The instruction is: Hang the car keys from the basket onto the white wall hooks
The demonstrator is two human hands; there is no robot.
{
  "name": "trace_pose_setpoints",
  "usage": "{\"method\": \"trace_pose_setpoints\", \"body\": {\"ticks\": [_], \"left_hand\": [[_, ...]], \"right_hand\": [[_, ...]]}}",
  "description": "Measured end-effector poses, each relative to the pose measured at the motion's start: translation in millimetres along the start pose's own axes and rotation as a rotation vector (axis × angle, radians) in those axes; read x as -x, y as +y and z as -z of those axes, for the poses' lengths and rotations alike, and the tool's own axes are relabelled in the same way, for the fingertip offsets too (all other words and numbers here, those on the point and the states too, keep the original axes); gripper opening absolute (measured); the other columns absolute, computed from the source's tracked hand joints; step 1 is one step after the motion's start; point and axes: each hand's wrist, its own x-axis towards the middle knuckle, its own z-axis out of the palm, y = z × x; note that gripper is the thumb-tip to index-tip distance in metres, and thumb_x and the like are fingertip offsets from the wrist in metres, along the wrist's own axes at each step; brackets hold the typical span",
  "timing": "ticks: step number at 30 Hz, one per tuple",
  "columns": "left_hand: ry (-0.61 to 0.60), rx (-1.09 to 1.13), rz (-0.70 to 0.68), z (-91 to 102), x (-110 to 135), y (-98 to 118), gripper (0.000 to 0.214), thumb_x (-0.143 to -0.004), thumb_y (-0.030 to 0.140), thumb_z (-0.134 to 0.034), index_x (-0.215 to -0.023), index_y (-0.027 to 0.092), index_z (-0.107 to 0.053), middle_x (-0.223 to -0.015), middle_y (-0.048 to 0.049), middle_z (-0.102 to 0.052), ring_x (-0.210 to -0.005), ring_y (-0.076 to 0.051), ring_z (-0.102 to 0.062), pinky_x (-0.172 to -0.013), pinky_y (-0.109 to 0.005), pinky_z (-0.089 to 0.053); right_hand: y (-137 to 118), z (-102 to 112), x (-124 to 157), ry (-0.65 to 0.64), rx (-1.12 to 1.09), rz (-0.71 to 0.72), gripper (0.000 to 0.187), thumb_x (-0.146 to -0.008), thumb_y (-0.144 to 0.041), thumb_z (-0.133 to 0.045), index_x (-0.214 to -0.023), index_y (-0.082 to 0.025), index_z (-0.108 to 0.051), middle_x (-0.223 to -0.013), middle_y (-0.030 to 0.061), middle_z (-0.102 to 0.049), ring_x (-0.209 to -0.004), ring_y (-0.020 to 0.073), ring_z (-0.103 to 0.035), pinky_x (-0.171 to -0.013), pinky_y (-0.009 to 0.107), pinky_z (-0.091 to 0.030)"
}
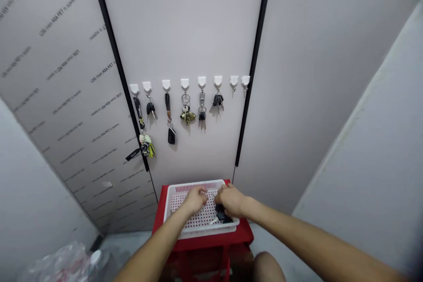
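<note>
In the basket: a black key bunch [222, 215] lies on the holed floor, toward the right near corner, partly covered by the fingers above it.
Right hand [232, 200]: palm down over the black key bunch, fingers curled onto it; whether they grip it or only touch it cannot be told.
Left hand [195, 199]: just beside the right hand, knuckles up, fingers bent down toward the basket floor near the middle; whether anything is between them cannot be told.
White basket [201, 229]: shallow, with holed sides and bottom, set flat on the stool top with both hands reaching in over its near rim.
Red stool [211, 242]: stands against the foot of the wall, and the basket covers most of its top.
White hooks [185, 83]: a row of eight on the pale wall panel [185, 22], well above the basket.
Hanging keys [187, 114]: the six hooks from the left carry key sets; the leftmost set hangs lowest, with a green and yellow charm.
Black strips [254, 61]: one on each side of the wall panel, running down toward the stool.
Plastic bag [56, 264]: crumpled on the floor at lower left, well apart from the stool.
Knee [267, 266]: the person's own, just right of the stool.
</note>
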Motion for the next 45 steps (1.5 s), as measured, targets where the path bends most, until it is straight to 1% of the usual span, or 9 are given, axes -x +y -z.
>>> {"method": "trace_pose_setpoints", "body": {"ticks": [4, 10, 13, 19, 22, 28, 35, 41, 45], "left_hand": [[-0.04, -0.074, -0.004, -4.7, 6.3, -31.0, 0.021, -0.056, 0.002, -0.041, -0.073, 0.013, -0.047, -0.036, 0.0091, -0.035, -0.034, -0.004, -0.027, -0.039, -0.018, -0.018], [-0.072, -0.052, 0.028, -14.2, 4.2, -44.2, 0.03, -0.047, 0.003, -0.05, -0.075, 0.013, -0.049, -0.043, 0.0076, -0.04, -0.04, -0.005, -0.033, -0.042, -0.018, -0.022], [-0.102, 0.056, -0.025, -16.3, 3.5, -36.2, 0.041, -0.039, 0.002, -0.055, -0.078, 0.014, -0.049, -0.058, 0.0043, -0.049, -0.049, -0.006, -0.04, -0.045, -0.018, -0.026], [-0.054, 0.315, -0.05, 6.8, 13.7, 6.6, 0.035, -0.053, 0.026, -0.055, -0.085, 0.014, -0.047, -0.065, 0.0, -0.053, -0.057, -0.008, -0.048, -0.05, -0.019, -0.03], [-0.103, 0.382, -0.053, 18.3, 18.4, 25.2, 0.039, -0.051, 0.029, -0.058, -0.086, 0.016, -0.047, -0.07, 0.0004, -0.053, -0.061, -0.008, -0.05, -0.052, -0.018, -0.031], [-0.06, 0.57, -0.132, 25.4, 24.5, 48.2, 0.029, -0.047, 0.029, -0.06, -0.065, 0.015, -0.042, -0.054, 0.0045, -0.051, -0.048, -0.005, -0.047, -0.048, -0.017, -0.031], [-0.079, 0.614, -0.181, 39.3, 30.7, 81.6, 0.025, -0.048, 0.022, -0.06, -0.066, 0.015, -0.044, -0.062, 0.0013, -0.055, -0.053, -0.009, -0.052, -0.05, -0.019, -0.035], [-0.098, 0.602, -0.258, 26.2, 31.1, 118.2, 0.021, -0.051, 0.013, -0.057, -0.069, 0.014, -0.045, -0.066, -0.0007, -0.056, -0.053, -0.008, -0.052, -0.053, -0.02, -0.037], [-0.067, 0.316, -0.234, 20.4, 28.1, 110.1, 0.019, -0.049, 0.008, -0.055, -0.065, 0.013, -0.047, -0.061, 0.0011, -0.055, -0.048, -0.006, -0.047, -0.047, -0.018, -0.033]], "right_hand": [[-6.6, -9.4, -1.2, 0.001, 0.076, 0.012, 0.022, -0.06, -0.014, -0.044, -0.075, -0.017, -0.059, -0.081, 0.011, -0.057, -0.083, 0.0252, -0.046, -0.072, 0.043, -0.029], [2.0, -12.7, -3.4, 0.033, -0.113, -0.076, 0.02, -0.054, -0.012, -0.046, -0.07, -0.017, -0.057, -0.072, 0.0066, -0.058, -0.077, 0.0207, -0.047, -0.068, 0.035, -0.031], [12.0, -11.5, -6.1, 0.075, -0.393, -0.172, 0.018, -0.052, -0.012, -0.048, -0.068, -0.017, -0.054, -0.062, 0.0005, -0.054, -0.062, 0.013, -0.046, -0.059, 0.025, -0.032], [14.3, 12.8, -13.3, 0.231, -1.23, -0.285, 0.006, -0.057, -0.013, -0.044, -0.061, -0.015, -0.04, -0.045, -0.0072, -0.037, -0.043, 0.0043, -0.035, -0.044, 0.017, -0.027], [4.6, 25.8, -16.4, 0.282, -1.44, -0.289, 0.009, -0.057, -0.01, -0.043, -0.064, -0.015, -0.039, -0.041, -0.0094, -0.032, -0.038, 0.0033, -0.031, -0.041, 0.016, -0.025], [0.1, 55.4, -16.9, 0.394, -1.239, -0.202, 0.02, -0.056, -0.005, -0.038, -0.073, -0.014, -0.042, -0.042, -0.0097, -0.032, -0.037, 0.0033, -0.028, -0.041, 0.016, -0.025], [37.5, 126.3, 11.0, 0.696, -0.684, -0.173, 0.02, -0.061, -0.012, -0.039, -0.077, -0.013, -0.05, -0.055, -0.0027, -0.048, -0.049, 0.0072, -0.043, -0.053, 0.02, -0.035], [78.0, 176.2, 20.9, 0.839, -0.742, -0.202, 0.018, -0.061, -0.014, -0.045, -0.078, -0.014, -0.051, -0.059, -0.0021, -0.052, -0.053, 0.007, -0.048, -0.055, 0.02, -0.039], [93.3, 206.5, 22.0, 0.951, -0.867, -0.269, 0.012, -0.06, -0.01, -0.047, -0.071, -0.013, -0.051, -0.054, -0.0025, -0.05, -0.046, 0.0055, -0.047, -0.048, 0.02, -0.04]]}}
